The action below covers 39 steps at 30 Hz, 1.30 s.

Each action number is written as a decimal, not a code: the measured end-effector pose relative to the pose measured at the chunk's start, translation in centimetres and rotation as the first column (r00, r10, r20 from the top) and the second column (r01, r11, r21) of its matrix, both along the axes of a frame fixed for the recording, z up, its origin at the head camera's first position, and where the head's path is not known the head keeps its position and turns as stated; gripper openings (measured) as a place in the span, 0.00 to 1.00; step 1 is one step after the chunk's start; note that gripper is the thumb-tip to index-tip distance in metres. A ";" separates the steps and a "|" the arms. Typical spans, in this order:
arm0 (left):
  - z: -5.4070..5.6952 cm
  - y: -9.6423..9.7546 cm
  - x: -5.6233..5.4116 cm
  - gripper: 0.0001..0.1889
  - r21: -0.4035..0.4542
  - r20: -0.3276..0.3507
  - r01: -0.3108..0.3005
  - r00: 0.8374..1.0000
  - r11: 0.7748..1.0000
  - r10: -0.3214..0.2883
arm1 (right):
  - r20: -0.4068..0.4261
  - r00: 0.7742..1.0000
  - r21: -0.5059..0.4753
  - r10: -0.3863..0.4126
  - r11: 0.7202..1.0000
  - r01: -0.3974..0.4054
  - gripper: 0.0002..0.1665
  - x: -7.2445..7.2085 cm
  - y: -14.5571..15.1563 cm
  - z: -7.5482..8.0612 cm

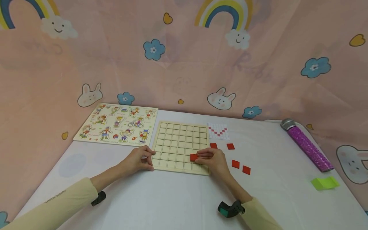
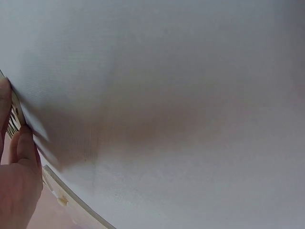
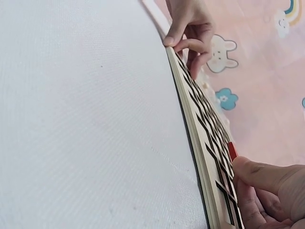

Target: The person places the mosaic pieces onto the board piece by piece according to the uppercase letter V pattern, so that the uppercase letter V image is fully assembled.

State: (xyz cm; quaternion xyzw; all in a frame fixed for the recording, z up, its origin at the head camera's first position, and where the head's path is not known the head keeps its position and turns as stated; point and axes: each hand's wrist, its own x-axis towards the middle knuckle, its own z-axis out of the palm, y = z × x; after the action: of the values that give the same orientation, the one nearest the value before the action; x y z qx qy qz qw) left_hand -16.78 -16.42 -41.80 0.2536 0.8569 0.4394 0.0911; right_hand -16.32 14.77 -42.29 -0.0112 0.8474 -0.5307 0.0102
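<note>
A wooden grid board (image 1: pixel 171 149) with rows of square recesses lies flat in the middle of the table in the head view. My left hand (image 1: pixel 137 158) grips its near left corner, thumb on the front edge and a finger on the left side; the right wrist view also shows this thumb (image 3: pixel 172 38) at the corner. Between thumb and fingers, my right hand (image 1: pixel 214 160) pinches a red square tile (image 1: pixel 193 157) over the near right cells of the board. The tile's right end is hidden by the fingers. Several loose red tiles (image 1: pixel 235 164) lie to the right.
Right beside the board's far right corner lies a small card (image 1: pixel 219 131) printed with a V of red squares. A picture puzzle board (image 1: pixel 115 124) is at the back left. Farther right are a purple glitter microphone (image 1: pixel 310 147) and a green paper piece (image 1: pixel 325 183).
</note>
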 end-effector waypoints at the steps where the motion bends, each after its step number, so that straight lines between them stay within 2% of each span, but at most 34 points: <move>1: 0.0 0.0 0.0 0.11 -0.001 0.001 -0.002 1.000 1.000 0.002 | -0.004 1.000 -0.005 -0.002 1.000 0.002 0.18 0.0 -0.1 0.0; 10: -0.1 0.0 0.1 0.11 -0.029 -0.002 -0.010 1.000 1.000 0.010 | -0.027 1.000 -0.032 0.015 0.999 -0.016 0.18 0.1 -1.5 -0.3; 18: -0.2 0.0 0.1 0.11 -0.033 0.002 -0.012 1.000 0.999 0.012 | -0.088 0.995 -0.031 0.044 0.998 -0.047 0.16 -0.1 -2.5 -0.4; 33: -0.1 0.1 0.1 0.11 -0.012 0.001 -0.015 1.000 1.000 0.015 | -0.056 0.995 -0.020 0.085 0.996 -0.086 0.16 -0.7 -3.4 -0.3; 39: -0.1 0.0 0.0 0.12 -0.016 -0.005 -0.018 1.000 1.000 0.018 | -0.076 0.991 -0.002 0.112 0.994 -0.113 0.17 -0.8 -3.5 -0.2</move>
State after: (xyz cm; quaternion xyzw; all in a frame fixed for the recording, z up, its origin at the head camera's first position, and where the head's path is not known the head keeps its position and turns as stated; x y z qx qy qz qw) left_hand -16.82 -16.39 -41.94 0.2460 0.8629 0.4327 0.0871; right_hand -17.14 11.29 -42.46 -0.0792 0.8434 -0.5313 0.0078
